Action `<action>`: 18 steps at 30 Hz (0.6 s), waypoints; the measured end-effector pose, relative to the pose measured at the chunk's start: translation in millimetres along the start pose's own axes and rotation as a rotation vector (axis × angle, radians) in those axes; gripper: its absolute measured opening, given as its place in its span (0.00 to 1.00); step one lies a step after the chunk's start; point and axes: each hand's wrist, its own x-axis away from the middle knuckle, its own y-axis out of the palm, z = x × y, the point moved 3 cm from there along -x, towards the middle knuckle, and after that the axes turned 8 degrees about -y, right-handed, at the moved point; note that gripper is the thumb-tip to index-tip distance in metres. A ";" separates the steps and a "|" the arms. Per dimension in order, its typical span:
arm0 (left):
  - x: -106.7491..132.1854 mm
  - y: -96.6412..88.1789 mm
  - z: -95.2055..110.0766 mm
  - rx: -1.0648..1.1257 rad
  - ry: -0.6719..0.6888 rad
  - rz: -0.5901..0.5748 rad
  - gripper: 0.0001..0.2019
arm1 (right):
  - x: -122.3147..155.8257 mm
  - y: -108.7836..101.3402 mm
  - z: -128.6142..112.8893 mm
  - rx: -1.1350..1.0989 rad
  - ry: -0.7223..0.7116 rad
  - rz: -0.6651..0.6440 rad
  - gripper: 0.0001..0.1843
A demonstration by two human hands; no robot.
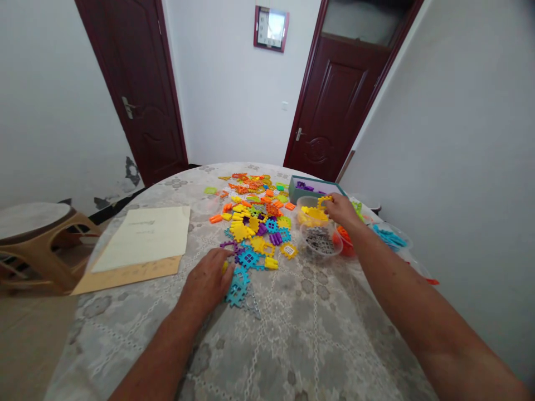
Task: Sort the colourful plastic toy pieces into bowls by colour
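Observation:
My right hand pinches a yellow toothed plastic building piece over a clear bowl of yellow pieces. At the near edge of a mixed pile of building pieces, my left hand is closed, with a yellow piece showing at its fingertips; the rest of its grip is hidden. Turquoise toothed pieces lie just right of the left hand. Nearer than the yellow bowl stands a clear bowl of grey pieces, and beside it orange pieces sit in another bowl, partly behind my right wrist.
A green-grey box with purple pieces stands at the back right. Blue pieces lie in a clear container beyond my right forearm. Papers rest on the left of the cloth-covered table, and a stool stands beside it.

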 end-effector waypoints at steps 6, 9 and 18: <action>1.0 -13.4 1.1 -0.003 -0.014 -0.023 0.15 | -1.2 7.1 3.2 0.106 0.035 0.000 0.20; 2.4 -15.0 1.5 -0.037 -0.035 -0.067 0.16 | 3.3 5.3 0.2 0.136 0.041 0.015 0.24; 6.6 -7.6 11.7 -0.092 -0.013 -0.199 0.17 | 104.1 12.5 -102.0 -0.104 -0.390 0.011 0.17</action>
